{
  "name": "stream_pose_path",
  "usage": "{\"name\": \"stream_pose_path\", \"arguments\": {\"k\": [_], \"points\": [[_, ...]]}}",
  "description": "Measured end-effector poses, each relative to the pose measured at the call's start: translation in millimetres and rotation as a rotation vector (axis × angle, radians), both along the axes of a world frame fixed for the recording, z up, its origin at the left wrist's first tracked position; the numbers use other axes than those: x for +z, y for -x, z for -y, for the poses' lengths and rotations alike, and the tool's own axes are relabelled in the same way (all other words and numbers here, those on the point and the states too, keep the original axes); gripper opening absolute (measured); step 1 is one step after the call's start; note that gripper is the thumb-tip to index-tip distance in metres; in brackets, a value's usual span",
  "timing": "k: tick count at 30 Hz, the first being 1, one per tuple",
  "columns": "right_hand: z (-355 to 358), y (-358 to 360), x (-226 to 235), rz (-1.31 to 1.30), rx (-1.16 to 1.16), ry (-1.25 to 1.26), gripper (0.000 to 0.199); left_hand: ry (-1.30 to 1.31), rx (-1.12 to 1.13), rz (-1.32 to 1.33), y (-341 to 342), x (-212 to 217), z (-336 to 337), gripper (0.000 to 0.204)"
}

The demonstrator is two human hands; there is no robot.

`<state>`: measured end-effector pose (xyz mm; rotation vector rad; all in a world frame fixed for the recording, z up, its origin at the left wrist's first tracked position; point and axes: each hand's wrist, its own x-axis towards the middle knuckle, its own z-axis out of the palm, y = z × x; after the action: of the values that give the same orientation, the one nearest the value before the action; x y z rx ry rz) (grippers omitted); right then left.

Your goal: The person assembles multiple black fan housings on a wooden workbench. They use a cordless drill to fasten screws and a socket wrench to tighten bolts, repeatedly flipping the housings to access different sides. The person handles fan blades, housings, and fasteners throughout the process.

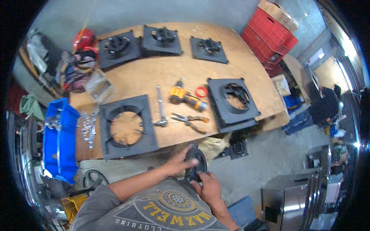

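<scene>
Both hands grip a round black fan motor part (195, 164) just in front of the wooden table's near edge. My left hand (179, 161) wraps its left side from above. My right hand (207, 185) holds its lower edge from below. On the table straight ahead lies a square black frame with a round opening (126, 126). A second such frame (232, 102) rests on a stack at the right edge.
On the wooden table (154, 75) lie a yellow cordless drill (185, 97), pliers (189, 121), a metal wrench (160, 107), a red tape roll (201, 92) and three assembled black fan frames (162, 38) at the back. Blue bins (59, 138) stand left, red crates (269, 36) right. Another person (325, 104) works far right.
</scene>
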<state>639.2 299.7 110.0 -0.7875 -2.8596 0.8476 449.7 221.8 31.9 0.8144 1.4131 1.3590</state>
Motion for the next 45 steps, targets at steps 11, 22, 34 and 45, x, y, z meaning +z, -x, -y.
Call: {"name": "stream_pose_path", "arguments": {"k": [11, 22, 34, 45], "points": [[14.5, 154.3, -7.4, -0.477, -0.149, 0.624, 0.050, -0.329, 0.318, 0.270, 93.4, 61.3, 95.9, 0.073], [-49.1, 225.4, -68.2, -0.321, -0.149, 0.660, 0.043, 0.851, 0.449, -1.205, 215.6, -15.9, 146.6, 0.077], [-101.4, 257.6, -91.7, -0.304, -0.199, 0.873, 0.042, 0.815, 0.205, -1.401, 309.6, -43.5, 98.5, 0.093], [-109.9, 290.5, -104.1, -0.350, -0.270, 0.849, 0.045, 0.902, -0.095, -1.201, 337.2, -12.3, 81.5, 0.102]]}}
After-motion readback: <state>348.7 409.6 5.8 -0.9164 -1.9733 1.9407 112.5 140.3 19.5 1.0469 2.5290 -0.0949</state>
